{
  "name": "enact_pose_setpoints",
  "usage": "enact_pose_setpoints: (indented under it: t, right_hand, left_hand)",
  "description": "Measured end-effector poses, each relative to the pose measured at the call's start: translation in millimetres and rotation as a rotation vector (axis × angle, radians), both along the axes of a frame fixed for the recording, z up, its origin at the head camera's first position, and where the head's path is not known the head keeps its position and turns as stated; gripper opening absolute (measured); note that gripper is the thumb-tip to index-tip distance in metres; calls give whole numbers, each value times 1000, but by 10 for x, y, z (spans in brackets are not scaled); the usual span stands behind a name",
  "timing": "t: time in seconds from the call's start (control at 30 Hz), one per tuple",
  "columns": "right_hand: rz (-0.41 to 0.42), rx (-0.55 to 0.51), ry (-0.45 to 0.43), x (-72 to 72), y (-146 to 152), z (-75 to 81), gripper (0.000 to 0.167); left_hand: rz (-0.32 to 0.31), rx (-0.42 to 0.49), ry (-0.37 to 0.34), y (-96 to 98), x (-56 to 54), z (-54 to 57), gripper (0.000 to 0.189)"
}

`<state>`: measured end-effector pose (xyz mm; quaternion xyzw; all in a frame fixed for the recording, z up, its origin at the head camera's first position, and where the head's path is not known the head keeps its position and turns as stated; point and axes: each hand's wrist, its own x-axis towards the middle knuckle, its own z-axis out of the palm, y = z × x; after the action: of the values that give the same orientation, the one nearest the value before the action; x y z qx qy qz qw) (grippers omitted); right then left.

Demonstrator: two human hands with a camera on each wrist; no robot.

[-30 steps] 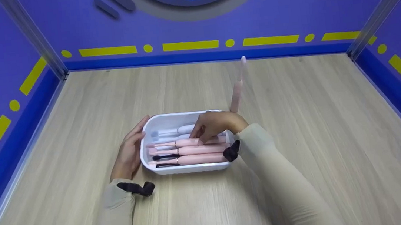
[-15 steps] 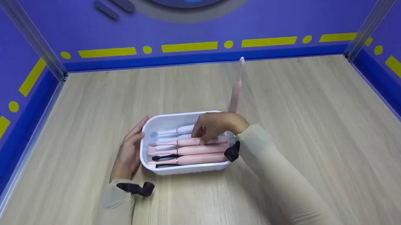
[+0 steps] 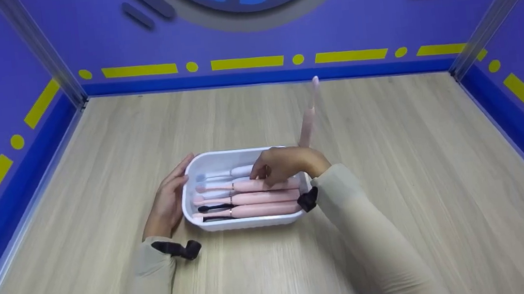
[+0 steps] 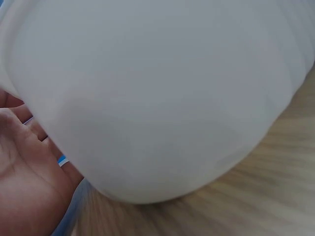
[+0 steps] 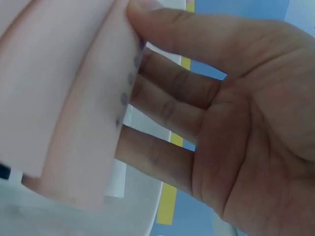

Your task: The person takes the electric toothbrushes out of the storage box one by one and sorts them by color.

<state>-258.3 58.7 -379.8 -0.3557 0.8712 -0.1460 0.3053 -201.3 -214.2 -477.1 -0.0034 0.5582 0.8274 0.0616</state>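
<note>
In the head view a white plastic basket (image 3: 250, 223) holds several electric toothbrushes. My right hand (image 3: 285, 164) reaches in over its right end and pinches the handle of a pink toothbrush (image 3: 246, 185); the right wrist view shows the thumb on one side of this handle (image 5: 101, 113) and the fingers on the other. Two more pink toothbrushes, a middle one (image 3: 265, 197) and a front one (image 3: 263, 209), lie parallel to it. A white toothbrush (image 3: 241, 171) is partly hidden behind my fingers. My left hand (image 3: 166, 203) rests against the basket's left end, fingers along the outer wall.
Behind my right wrist is another pink toothbrush (image 3: 307, 125), its head end toward the back wall. A black brush head (image 3: 210, 208) shows between the pink ones. Blue panels (image 3: 254, 77) with yellow marks border the wooden table (image 3: 389, 153) at the back and sides.
The pinched pink toothbrush has shifted slightly to the right and back, widening its gap from the pink one in front. The left hand and basket stay almost in place.
</note>
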Motion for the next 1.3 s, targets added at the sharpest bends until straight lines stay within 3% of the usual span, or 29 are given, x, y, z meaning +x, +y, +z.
enact_pose_setpoints:
  t: [0.43, 0.83, 1.3]
  right_hand:
    - [23, -102, 45, 0, 70, 50, 38]
    - [12, -271, 69, -32, 255, 27, 38]
    - [-108, -476, 71, -25, 411, 8, 37]
  left_hand:
    - [2, 1, -10, -32, -7, 5, 54]
    - [-5, 21, 2, -3, -14, 7, 54]
    - [-2, -15, 22, 0, 0, -4, 53]
